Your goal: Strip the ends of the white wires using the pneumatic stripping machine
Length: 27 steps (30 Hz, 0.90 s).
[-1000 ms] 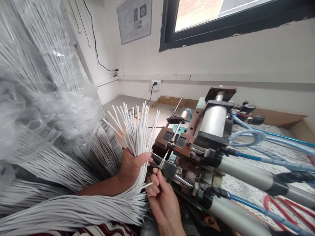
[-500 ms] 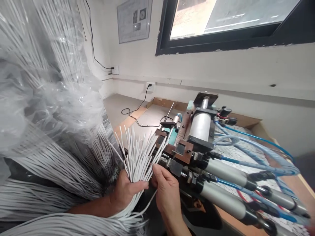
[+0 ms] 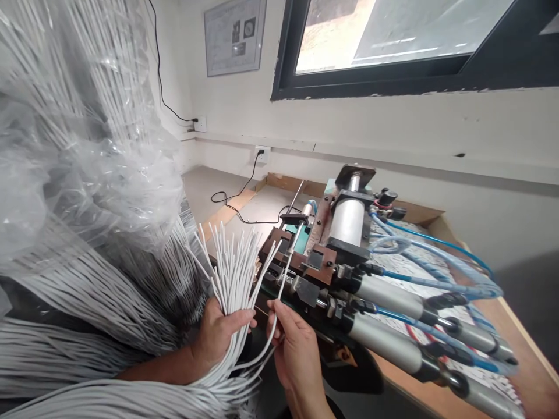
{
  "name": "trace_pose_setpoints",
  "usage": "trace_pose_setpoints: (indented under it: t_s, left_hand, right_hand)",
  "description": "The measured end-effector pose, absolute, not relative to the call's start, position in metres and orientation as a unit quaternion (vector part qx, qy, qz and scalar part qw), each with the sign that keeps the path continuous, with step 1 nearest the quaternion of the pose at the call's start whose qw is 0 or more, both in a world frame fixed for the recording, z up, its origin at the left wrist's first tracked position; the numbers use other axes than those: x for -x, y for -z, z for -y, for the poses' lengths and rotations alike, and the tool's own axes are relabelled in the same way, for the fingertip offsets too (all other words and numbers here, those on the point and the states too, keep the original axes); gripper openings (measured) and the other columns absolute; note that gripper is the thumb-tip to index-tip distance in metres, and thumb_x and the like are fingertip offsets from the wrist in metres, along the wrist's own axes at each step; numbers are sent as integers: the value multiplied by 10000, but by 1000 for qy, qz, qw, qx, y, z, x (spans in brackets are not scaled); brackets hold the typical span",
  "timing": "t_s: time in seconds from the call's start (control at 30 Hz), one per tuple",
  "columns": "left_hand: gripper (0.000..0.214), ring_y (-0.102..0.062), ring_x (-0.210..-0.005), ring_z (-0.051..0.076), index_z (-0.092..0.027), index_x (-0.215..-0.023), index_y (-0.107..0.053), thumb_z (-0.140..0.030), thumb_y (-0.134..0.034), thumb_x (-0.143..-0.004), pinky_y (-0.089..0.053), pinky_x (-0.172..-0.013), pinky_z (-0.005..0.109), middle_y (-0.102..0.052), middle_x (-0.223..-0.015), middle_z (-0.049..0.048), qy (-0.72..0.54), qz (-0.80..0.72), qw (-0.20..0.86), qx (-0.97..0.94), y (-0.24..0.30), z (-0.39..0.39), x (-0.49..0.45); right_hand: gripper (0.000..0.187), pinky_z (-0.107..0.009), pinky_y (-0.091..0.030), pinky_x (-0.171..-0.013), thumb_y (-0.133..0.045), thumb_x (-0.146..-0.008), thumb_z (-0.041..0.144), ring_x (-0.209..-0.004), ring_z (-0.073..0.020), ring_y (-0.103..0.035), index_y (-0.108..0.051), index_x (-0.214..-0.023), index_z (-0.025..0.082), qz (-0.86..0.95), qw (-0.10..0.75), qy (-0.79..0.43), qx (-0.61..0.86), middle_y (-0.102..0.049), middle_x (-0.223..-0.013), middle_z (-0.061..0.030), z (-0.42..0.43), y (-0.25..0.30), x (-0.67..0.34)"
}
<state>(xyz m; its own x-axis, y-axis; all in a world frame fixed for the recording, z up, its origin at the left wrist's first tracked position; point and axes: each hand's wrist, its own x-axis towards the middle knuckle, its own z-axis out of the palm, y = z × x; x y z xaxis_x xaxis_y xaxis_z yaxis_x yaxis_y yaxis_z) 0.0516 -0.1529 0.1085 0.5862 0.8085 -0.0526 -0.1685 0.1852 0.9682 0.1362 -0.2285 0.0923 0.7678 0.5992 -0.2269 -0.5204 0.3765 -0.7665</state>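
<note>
My left hand is closed round a thick bundle of light grey cables, whose cut ends fan upward. To the right of the bundle, my right hand pinches a single cable between thumb and fingers, its tip slanting up toward the machine. The machine has brown plates, dark metal blocks and pneumatic cylinders, and lies just beyond my right hand. Below my hands the cables bend down and back to the left.
More grey cables hang and lie on the left, partly wrapped in clear plastic. Blue air hoses run on the machine's right side. A black power cord crosses the table behind to a wall socket.
My right hand has drawn one cable away from the bundle, leaving a gap between them. The view has shifted slightly. My left hand keeps its grip.
</note>
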Motion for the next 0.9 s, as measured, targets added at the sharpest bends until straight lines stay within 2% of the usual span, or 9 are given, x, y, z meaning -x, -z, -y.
trace_pose_setpoints:
  t_s: [0.1, 0.17, 0.27, 0.33, 0.4, 0.47, 0.57, 0.67, 0.9]
  left_hand:
    - [97, -545, -501, 128, -157, -625, -655, -194, -699, -548, -443, -505, 226, -628, -537, -2, -345, -283, 713, -541, -111, 155, -51]
    - [85, -528, -500, 120, -155, -618, -649, -163, -692, -545, -434, -501, 220, -619, -539, -11, -344, -267, 719, -541, -112, 156, -51]
    - [171, -539, -554, 128, -158, -715, -673, -129, -687, -547, -444, -552, 230, -645, -621, -5, -350, -228, 732, -538, -111, 157, -51]
    - [245, -557, -604, 146, -163, -794, -679, -130, -687, -551, -457, -610, 253, -661, -678, 4, -356, -199, 743, -530, -110, 157, -51]
    - [223, -563, -622, 157, -153, -777, -676, -142, -685, -555, -459, -627, 265, -660, -682, 13, -357, -191, 751, -522, -108, 157, -50]
    - [151, -556, -592, 150, -140, -704, -665, -156, -684, -556, -447, -582, 252, -646, -638, 13, -350, -210, 751, -518, -107, 156, -49]
    - [113, -544, -540, 130, -131, -649, -653, -171, -694, -551, -424, -512, 224, -634, -585, 8, -335, -260, 743, -518, -107, 157, -47]
    - [119, -556, -531, 130, -127, -652, -661, -180, -697, -552, -438, -508, 225, -643, -578, 8, -334, -279, 741, -511, -111, 157, -48]
    - [165, -564, -514, 124, -120, -667, -654, -177, -716, -525, -438, -494, 218, -641, -576, 6, -347, -274, 752, -489, -114, 152, -54]
  right_hand:
    - [369, -182, -221, -413, -771, -546, 431, -439, -51, -298, -679, -715, 116, 36, 824, -377, 420, -426, -481, 47, 226, -99, -138]
    - [377, -181, -190, -403, -766, -557, 434, -425, -45, -242, -674, -751, 124, 46, 815, -420, 397, -341, -458, 79, 223, -103, -139]
    - [345, -189, -180, -407, -774, -549, 434, -428, -45, -196, -628, -624, 131, 86, 798, -453, 387, -260, -448, 96, 220, -105, -137]
    - [338, -202, -224, -428, -770, -560, 430, -445, -58, -245, -603, -577, 136, 113, 803, -416, 412, -306, -450, 79, 220, -101, -134]
    - [306, -214, -266, -454, -747, -606, 420, -473, -75, -310, -636, -645, 138, 130, 812, -351, 448, -386, -472, 56, 222, -95, -130]
    - [295, -220, -304, -476, -730, -636, 411, -505, -88, -377, -663, -737, 143, 119, 821, -304, 468, -492, -531, 27, 225, -89, -126]
    - [323, -221, -362, -501, -761, -589, 405, -534, -94, -450, -669, -769, 152, 51, 839, -290, 457, -601, -638, -9, 228, -85, -124]
    - [340, -203, -376, -488, -802, -512, 384, -497, -76, -449, -664, -715, 149, -10, 852, -293, 433, -604, -603, 0, 227, -88, -126]
    - [320, -162, -313, -411, -842, -413, 310, -445, -48, -393, -653, -608, 141, -56, 861, -309, 400, -552, -524, 26, 221, -98, -137]
